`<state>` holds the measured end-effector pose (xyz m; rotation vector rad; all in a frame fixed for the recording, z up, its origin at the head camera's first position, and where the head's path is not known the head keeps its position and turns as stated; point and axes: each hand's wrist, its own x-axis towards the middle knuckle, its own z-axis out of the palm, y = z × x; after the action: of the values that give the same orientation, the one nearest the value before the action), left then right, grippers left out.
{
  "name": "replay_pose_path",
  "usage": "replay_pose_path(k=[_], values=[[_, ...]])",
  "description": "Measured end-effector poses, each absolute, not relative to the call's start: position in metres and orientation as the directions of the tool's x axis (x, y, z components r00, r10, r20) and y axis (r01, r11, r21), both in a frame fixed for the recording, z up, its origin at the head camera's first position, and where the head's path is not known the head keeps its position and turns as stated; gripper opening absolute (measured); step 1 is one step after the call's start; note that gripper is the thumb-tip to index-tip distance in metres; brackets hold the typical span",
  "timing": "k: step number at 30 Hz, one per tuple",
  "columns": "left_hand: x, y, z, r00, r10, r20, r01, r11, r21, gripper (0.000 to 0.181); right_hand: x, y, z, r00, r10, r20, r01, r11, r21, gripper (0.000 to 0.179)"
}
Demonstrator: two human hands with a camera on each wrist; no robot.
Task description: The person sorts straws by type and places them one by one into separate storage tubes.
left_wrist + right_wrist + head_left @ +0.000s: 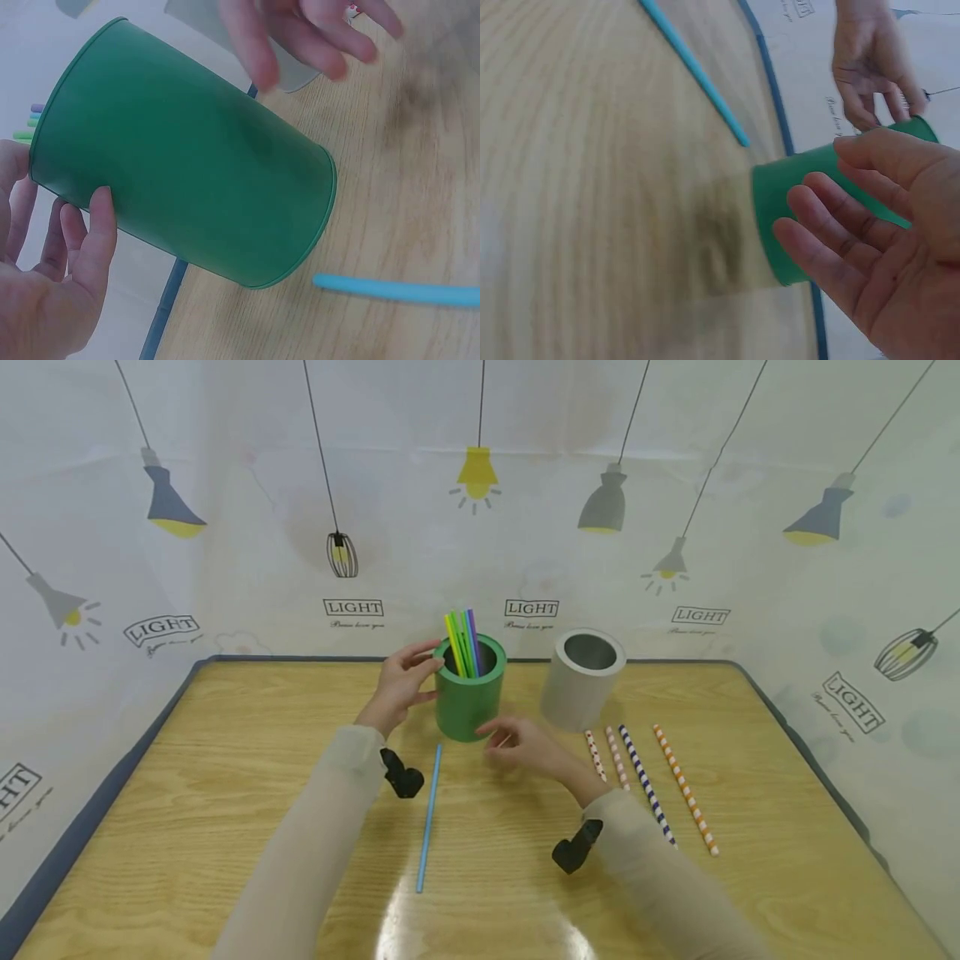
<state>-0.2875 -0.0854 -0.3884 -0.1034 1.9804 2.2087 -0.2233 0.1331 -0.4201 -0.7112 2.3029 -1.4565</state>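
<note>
A green cylindrical holder (468,706) stands upright with several plain straws (465,647) in yellow, green, blue and purple leaning inside it. My left hand (401,685) holds its left side at the rim, with lower fingers (101,225) against the outer wall in the left wrist view. Just off the holder's lower right is my right hand (525,747), fingers loosely bent and nothing in them. In the right wrist view its fingers (821,225) overlap the green wall. A light blue straw (429,818) lies on the table in front of the holder.
To the right of the green holder stands a whitish cylindrical holder (551,697) with a grey inside. Several patterned straws, including an orange-striped straw (686,789) and a blue-striped straw (647,785), lie in front of it. A lamp-printed wall (420,527) borders the wooden table (247,760).
</note>
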Motion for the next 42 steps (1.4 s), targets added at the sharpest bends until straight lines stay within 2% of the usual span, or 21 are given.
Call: replay_pose_path(k=[8,19,26,31,42], values=[[-0.288,-0.084,-0.389,-0.982,0.084,-0.168,-0.176,-0.101,0.979,0.038,-0.218,0.112,-0.44,-0.837,-0.539,-0.098,-0.154,0.403,-0.902,0.03],[-0.288,-0.086,-0.39,-0.983,0.085,-0.16,-0.169,-0.115,0.979,0.036,-0.211,0.075,-0.457,-0.927,-0.362,-0.1,-0.036,0.351,-0.936,0.038],[-0.286,-0.085,-0.39,-0.983,0.087,-0.16,-0.17,-0.114,0.979,0.036,-0.21,0.059,-0.462,-0.951,-0.274,-0.145,0.061,0.291,-0.955,0.047],[-0.285,-0.085,-0.389,-0.983,0.088,-0.163,-0.173,-0.113,0.978,0.035,-0.211,0.054,-0.465,-0.959,-0.25,-0.136,0.063,0.278,-0.958,0.05],[-0.285,-0.086,-0.388,-0.983,0.087,-0.16,-0.169,-0.105,0.98,0.036,-0.21,0.047,-0.466,-0.968,-0.232,-0.096,0.0,0.384,-0.923,0.055]])
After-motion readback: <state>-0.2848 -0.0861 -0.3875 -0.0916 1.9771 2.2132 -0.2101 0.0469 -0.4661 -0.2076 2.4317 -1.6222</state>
